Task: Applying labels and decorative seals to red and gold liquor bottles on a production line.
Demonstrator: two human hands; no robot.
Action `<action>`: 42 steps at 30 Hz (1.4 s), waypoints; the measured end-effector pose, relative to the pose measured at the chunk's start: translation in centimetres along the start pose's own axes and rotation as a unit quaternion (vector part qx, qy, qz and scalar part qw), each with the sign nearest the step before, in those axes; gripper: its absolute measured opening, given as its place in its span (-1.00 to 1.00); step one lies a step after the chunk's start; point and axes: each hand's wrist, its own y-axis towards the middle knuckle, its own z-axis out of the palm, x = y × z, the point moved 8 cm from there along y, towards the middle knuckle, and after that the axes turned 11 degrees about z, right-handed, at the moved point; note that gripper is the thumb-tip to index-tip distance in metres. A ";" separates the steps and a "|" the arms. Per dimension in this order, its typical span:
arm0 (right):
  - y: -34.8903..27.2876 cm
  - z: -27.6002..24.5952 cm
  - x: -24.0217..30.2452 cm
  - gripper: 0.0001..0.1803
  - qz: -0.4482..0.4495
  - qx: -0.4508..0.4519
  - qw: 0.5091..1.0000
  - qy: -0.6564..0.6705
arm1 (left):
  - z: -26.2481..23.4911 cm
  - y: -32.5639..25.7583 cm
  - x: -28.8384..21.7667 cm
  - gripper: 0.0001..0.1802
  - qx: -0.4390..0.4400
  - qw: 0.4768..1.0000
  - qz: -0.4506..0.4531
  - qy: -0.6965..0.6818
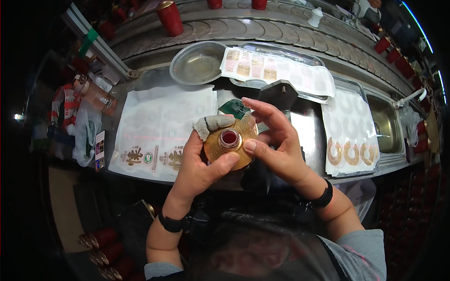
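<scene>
A bottle (240,162) with a broad gold shoulder and a short round neck stands mouth up in front of me; dark red shows inside the neck. My left hand (197,161) is closed around its left side, thumb on the near edge of the shoulder. Grey-white wrapping covers the left index finger, which lies along the far edge. My right hand (280,145) grips the bottle's right side, its thumb pressed on the gold surface and its index finger raised. Beyond the hands is a dark green piece (233,108). The bottle's body is hidden below the shoulder.
Sticker sheets (173,110) lie left; another with gold C-shaped stickers (351,122) lies right. Behind are a metal bowl (197,77), a tray (323,99) under a label sheet, and a dark metal bracket (280,95). A sink (389,136) is right; red containers (169,21) stand on the conveyor.
</scene>
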 end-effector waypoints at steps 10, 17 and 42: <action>-1.4 -1.1 0.7 -0.35 0.041 -0.032 0.999 -0.004 | 0.4 4.6 2.7 -0.16 0.280 0.944 -0.144 -0.096; -1.4 -1.2 -0.4 -0.40 0.110 -0.030 0.993 -0.027 | -0.6 0.8 0.4 -0.20 0.097 0.990 -0.095 0.023; -0.8 -2.0 -0.9 -0.69 0.110 -0.041 0.993 0.006 | 1.3 1.6 0.1 -0.35 0.103 0.994 -0.022 0.038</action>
